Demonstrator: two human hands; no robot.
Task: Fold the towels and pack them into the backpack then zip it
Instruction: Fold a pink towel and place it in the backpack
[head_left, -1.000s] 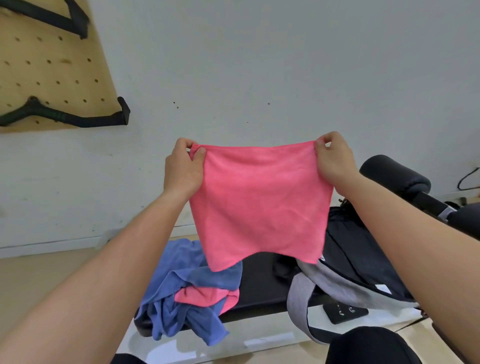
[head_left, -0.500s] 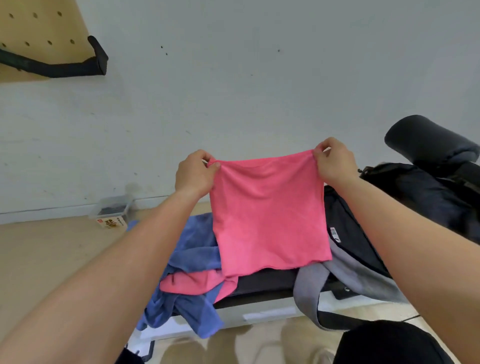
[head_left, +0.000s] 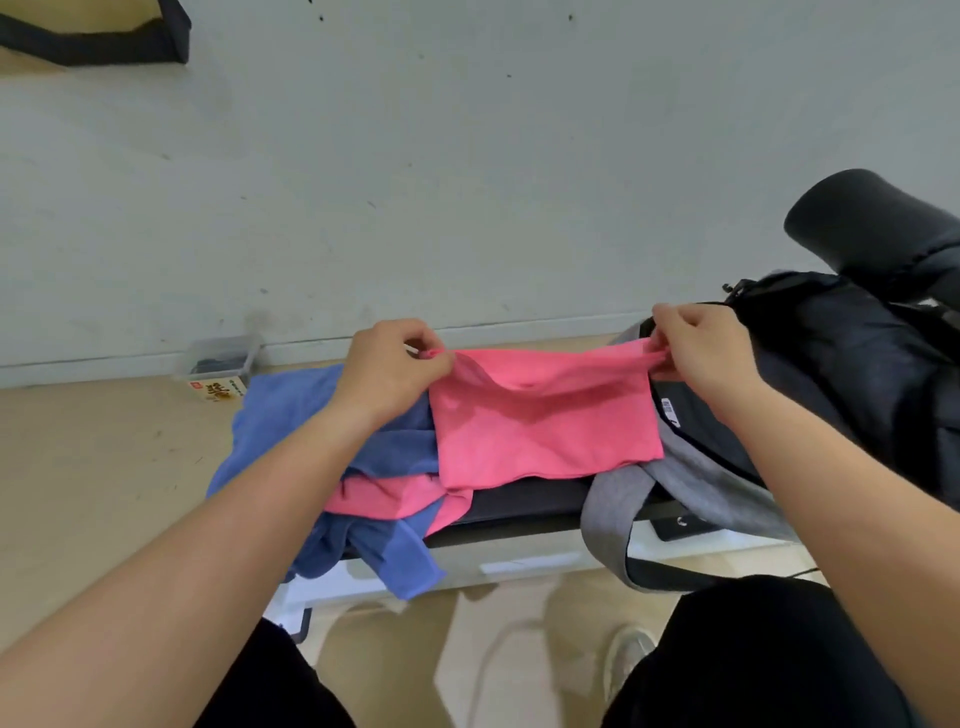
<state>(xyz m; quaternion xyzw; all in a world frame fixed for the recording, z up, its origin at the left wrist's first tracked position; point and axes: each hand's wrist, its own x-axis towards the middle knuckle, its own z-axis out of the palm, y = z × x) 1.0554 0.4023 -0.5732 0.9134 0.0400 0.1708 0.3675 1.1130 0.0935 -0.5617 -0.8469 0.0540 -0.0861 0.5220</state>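
A pale wall (head_left: 467, 182) and tan floor (head_left: 93, 467) frame a person working at a black padded bench (head_left: 530, 501), which runs below the fingers of both hands. A black-and-grey backpack (head_left: 841, 374) lies on the bench's right end, just right of and behind the right fingers. Its grey strap (head_left: 605, 525) loops down off the front edge. A crumpled blue towel (head_left: 280, 415) spreads under and left of the left fingers and spills over the bench's near side. Between the two sets of fingers hangs a pink towel (head_left: 540, 431), its top edge sagging in the middle and its lower edge reaching the bench pad. A second pink towel (head_left: 379, 496) lies tangled in the blue one, below the left fingers. The left hand (head_left: 387, 374) pinches the held towel's top left corner between thumb and curled fingers. The right hand (head_left: 701, 353) pinches the top right corner the same way. A small box (head_left: 221, 366) sits on the floor by the wall, well left of the left fingers.
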